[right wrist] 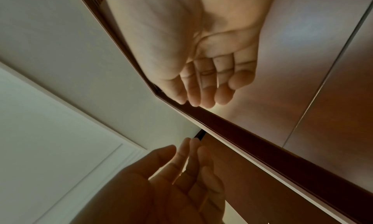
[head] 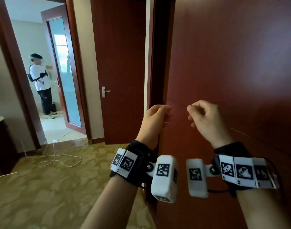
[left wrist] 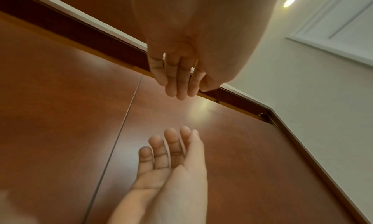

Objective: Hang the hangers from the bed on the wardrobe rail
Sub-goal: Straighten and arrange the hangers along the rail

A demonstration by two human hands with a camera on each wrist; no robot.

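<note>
Reaching forward with both arms, the person holds nothing: the left hand (head: 155,115) hangs with its fingers (left wrist: 173,87) loosely relaxed just beside the edge of the wardrobe door (head: 232,63), and the right hand (head: 203,115) is raised in front of the door's reddish-brown panel, fingers (right wrist: 203,96) slack and gently bent, grasping nothing. No hangers, bed or wardrobe rail show in any view, so where the hangers lie cannot be told from here. I judge this to be the opening step: getting the wardrobe open so the rail is reachable. The next move likely calls for catching the door's edge and drawing it aside. Farther off, a white cord (head: 59,158) trails over the patterned carpet (head: 34,195), and another person (head: 40,83) stands beyond the open doorway.
</note>
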